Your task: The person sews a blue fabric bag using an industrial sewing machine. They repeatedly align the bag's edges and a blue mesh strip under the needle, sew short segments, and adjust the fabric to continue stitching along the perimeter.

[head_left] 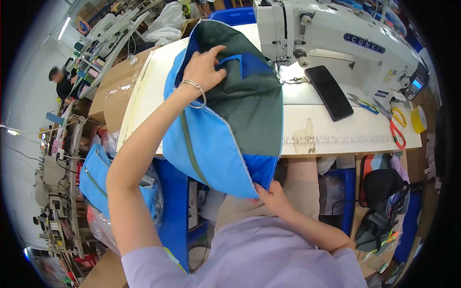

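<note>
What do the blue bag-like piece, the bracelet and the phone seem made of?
Blue bag-like piece: probably synthetic cloth, mostly matte, since it bends in soft folds. Bracelet: likely polished metal, from its pale gleam, though plastic is possible. Phone: probably a glass front, judging by its smooth, dark sheen.

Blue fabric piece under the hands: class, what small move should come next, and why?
Probably smooth the dark lining with the left hand while the right hand steadies the blue fabric piece: the right hand pinches its near corner, the left thumb and forefinger are spread over the lining, and creases show there, beside the sewing machine.
</note>
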